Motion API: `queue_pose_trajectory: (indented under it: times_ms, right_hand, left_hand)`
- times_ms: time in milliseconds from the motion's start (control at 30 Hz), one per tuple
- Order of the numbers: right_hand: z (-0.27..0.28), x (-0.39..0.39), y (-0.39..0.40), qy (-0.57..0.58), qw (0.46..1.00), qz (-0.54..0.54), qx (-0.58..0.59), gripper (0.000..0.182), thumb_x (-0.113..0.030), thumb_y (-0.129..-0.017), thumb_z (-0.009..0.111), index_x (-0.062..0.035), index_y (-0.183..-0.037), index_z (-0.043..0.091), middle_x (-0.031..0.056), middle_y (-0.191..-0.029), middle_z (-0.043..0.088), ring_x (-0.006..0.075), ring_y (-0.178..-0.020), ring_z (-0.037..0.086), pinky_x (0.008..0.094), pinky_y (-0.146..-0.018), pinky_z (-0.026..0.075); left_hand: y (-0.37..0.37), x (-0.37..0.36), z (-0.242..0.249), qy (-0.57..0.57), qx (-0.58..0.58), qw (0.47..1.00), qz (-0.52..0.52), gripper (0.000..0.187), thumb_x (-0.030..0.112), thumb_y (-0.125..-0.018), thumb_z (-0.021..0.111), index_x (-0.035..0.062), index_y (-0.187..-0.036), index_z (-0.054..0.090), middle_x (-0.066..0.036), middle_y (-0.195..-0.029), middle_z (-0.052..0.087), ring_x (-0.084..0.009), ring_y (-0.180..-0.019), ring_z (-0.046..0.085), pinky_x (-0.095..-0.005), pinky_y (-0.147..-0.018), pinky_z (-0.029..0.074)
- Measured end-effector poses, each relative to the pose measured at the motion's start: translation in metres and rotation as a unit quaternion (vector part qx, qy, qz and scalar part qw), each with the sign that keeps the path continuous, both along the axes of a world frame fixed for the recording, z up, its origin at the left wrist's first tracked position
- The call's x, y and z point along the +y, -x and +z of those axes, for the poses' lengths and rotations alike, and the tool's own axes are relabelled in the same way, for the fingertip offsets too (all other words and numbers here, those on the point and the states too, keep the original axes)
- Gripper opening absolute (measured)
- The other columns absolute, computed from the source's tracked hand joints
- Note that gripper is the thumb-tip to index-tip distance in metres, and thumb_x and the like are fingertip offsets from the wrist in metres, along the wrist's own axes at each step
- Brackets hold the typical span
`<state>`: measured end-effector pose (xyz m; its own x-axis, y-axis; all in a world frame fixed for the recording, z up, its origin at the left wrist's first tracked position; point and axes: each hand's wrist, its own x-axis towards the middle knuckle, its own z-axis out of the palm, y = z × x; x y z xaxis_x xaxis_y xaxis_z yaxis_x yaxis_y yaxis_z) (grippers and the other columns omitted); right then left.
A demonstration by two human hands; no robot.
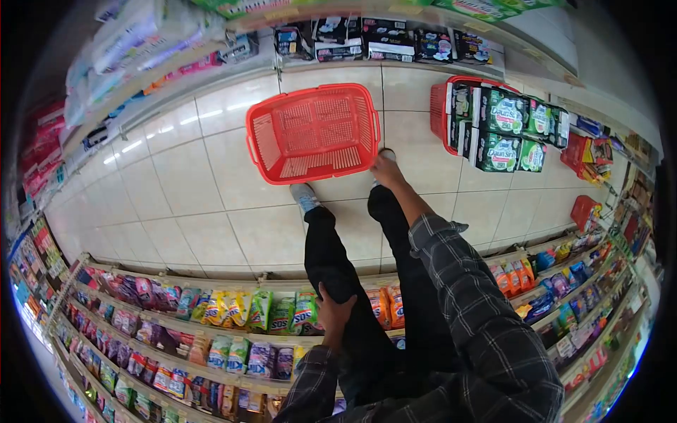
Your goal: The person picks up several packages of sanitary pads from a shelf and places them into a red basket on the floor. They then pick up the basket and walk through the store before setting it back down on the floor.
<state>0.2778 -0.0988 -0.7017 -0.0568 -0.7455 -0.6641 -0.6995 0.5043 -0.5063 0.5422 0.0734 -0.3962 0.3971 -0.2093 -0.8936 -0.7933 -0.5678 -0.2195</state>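
An empty red plastic shopping basket [314,93] sits on the tiled floor in front of my feet, its slatted walls and base in full view. My right hand [385,171] reaches down to the basket's near right corner, fingers curled at the rim. Part of that grip is hidden behind the hand itself. My left hand [334,310] rests against my left leg, around the knee, with thumb and fingers apart and nothing in it. Dark trousers and a plaid sleeve [465,282] fill the lower middle.
Right of the basket, another red basket [438,116] is piled with green-and-black packs [502,113]. Further right stand more red baskets with goods [584,156]. Shelves with dark packs [367,41] run along the far side; shelves of colourful pouches [261,310] line the near side.
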Motion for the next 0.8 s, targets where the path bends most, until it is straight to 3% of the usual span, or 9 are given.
queue_pose_trajectory:
  times_ms: [200, 333, 400, 433, 467, 600, 667, 733, 800]
  right_hand:
    - [0.146, 0.055, -0.002, -0.034, 0.998, -0.047, -0.036, 0.038, -0.04, -0.092, 0.06, -0.0056, -0.08, 0.07, 0.0159, -0.078, 0.069, 0.0323, -0.078, 0.068, 0.0423, -0.074, 0.052]
    - [0.236, 0.044, 0.044, 0.101, 0.992, -0.075, -0.031, 0.039, -0.041, -0.092, 0.059, -0.007, -0.077, 0.071, 0.0151, -0.077, 0.069, 0.0331, -0.076, 0.067, 0.0427, -0.074, 0.052]
    - [0.297, 0.03, 0.054, 0.137, 0.976, -0.155, -0.072, 0.037, -0.037, -0.093, 0.059, -0.0061, -0.075, 0.071, 0.0132, -0.076, 0.07, 0.0303, -0.071, 0.067, 0.0394, -0.072, 0.053]
    - [0.258, 0.035, 0.076, 0.264, 0.951, -0.088, -0.137, 0.042, -0.038, -0.096, 0.058, -0.0029, -0.075, 0.07, 0.0116, -0.072, 0.07, 0.0242, -0.066, 0.067, 0.0351, -0.069, 0.053]
    - [0.292, 0.023, 0.08, 0.126, 0.923, -0.299, -0.209, 0.05, -0.042, -0.097, 0.056, 0.0008, -0.074, 0.068, 0.011, -0.068, 0.069, 0.0188, -0.064, 0.066, 0.0321, -0.066, 0.052]
    - [0.371, 0.0, 0.109, 0.113, 0.919, -0.321, -0.2, 0.043, -0.039, -0.093, 0.065, 0.0032, -0.085, 0.067, 0.0121, -0.076, 0.069, 0.0194, -0.068, 0.068, 0.0326, -0.066, 0.053]
    - [0.387, -0.022, 0.131, 0.104, 0.948, -0.243, -0.179, 0.041, -0.038, -0.092, 0.066, 0.0022, -0.085, 0.068, 0.0117, -0.076, 0.069, 0.0198, -0.068, 0.068, 0.033, -0.066, 0.053]
    - [0.371, -0.066, 0.157, 0.127, 0.975, -0.146, -0.106, 0.043, -0.042, -0.09, 0.066, 0.0011, -0.082, 0.069, 0.0111, -0.073, 0.069, 0.0201, -0.068, 0.068, 0.033, -0.064, 0.053]
    - [0.399, -0.108, 0.167, 0.141, 0.985, -0.042, -0.085, 0.047, -0.046, -0.089, 0.066, 0.0006, -0.08, 0.07, 0.011, -0.074, 0.071, 0.021, -0.068, 0.069, 0.0341, -0.066, 0.053]
  left_hand:
    - [-0.05, -0.082, 0.006, 0.079, 0.028, 0.996, -0.018, 0.115, 0.063, -0.066, 0.077, 0.0176, -0.155, 0.02, -0.025, -0.132, 0.053, -0.0437, -0.118, 0.057, -0.0522, -0.097, 0.047]
    - [-0.121, -0.136, -0.056, 0.308, 0.217, 0.925, -0.054, 0.064, 0.057, -0.085, 0.064, 0.0098, -0.127, 0.063, -0.024, -0.113, 0.068, -0.0415, -0.108, 0.063, -0.0443, -0.095, 0.05]
    - [-0.165, -0.18, -0.097, 0.311, 0.326, 0.846, -0.287, 0.046, 0.048, -0.095, 0.055, 0.0059, -0.102, 0.074, -0.023, -0.096, 0.071, -0.0428, -0.096, 0.067, -0.0408, -0.087, 0.053]
    - [-0.162, -0.195, -0.071, 0.298, 0.355, 0.855, -0.232, 0.047, 0.046, -0.096, 0.053, 0.0041, -0.097, 0.074, -0.02, -0.093, 0.073, -0.0401, -0.091, 0.069, -0.0419, -0.081, 0.054]
    - [-0.153, -0.219, -0.033, 0.285, 0.381, 0.862, -0.175, 0.049, 0.045, -0.098, 0.052, 0.0022, -0.093, 0.075, -0.017, -0.089, 0.074, -0.0374, -0.085, 0.071, -0.043, -0.076, 0.055]
    - [-0.114, -0.255, 0.084, 0.227, 0.355, 0.905, 0.058, 0.043, 0.037, -0.099, 0.05, -0.0002, -0.107, 0.071, -0.012, -0.093, 0.075, -0.0194, -0.08, 0.071, -0.0345, -0.061, 0.053]
    - [-0.117, -0.253, 0.086, 0.279, 0.415, 0.854, 0.141, 0.044, 0.014, -0.098, 0.042, 0.0035, -0.14, 0.048, -0.016, -0.11, 0.071, -0.0236, -0.084, 0.071, -0.0321, -0.059, 0.052]
    - [-0.1, -0.241, 0.108, 0.329, 0.359, 0.856, 0.175, 0.052, 0.007, -0.092, 0.039, 0.0056, -0.144, 0.043, -0.02, -0.116, 0.066, -0.0304, -0.095, 0.067, -0.0385, -0.077, 0.057]
    - [-0.11, -0.207, 0.081, 0.358, 0.339, 0.853, 0.172, 0.051, 0.01, -0.093, 0.044, 0.0089, -0.144, 0.044, -0.019, -0.116, 0.067, -0.0303, -0.095, 0.068, -0.0383, -0.073, 0.056]
